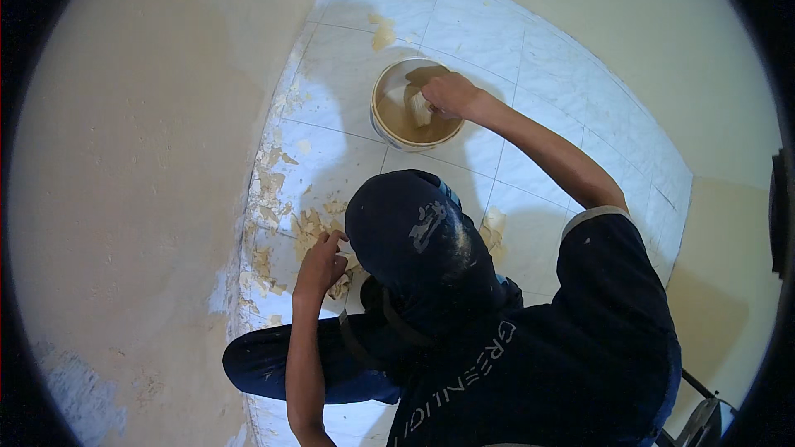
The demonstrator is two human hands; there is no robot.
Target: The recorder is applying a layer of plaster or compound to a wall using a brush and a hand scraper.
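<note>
Tiled floor [530,41] along wall | right hand [448,93] clenched on a pale scraper [419,108] dipping into bucket [389,134], loading putty | left hand [320,263] curled on unclear object, near floor's wall edge

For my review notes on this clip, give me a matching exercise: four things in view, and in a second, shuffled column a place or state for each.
Things:
1. bucket
2. right hand
3. left hand
4. wall

Places or states:
A. rough and patchy, along the left of the tiles
B. inside the bucket's rim, over the tan paste
C. standing on the white tile floor, holding tan paste
D. low by the knee, next to dried scraps on the tiles

Pairs: 1-C, 2-B, 3-D, 4-A
</note>
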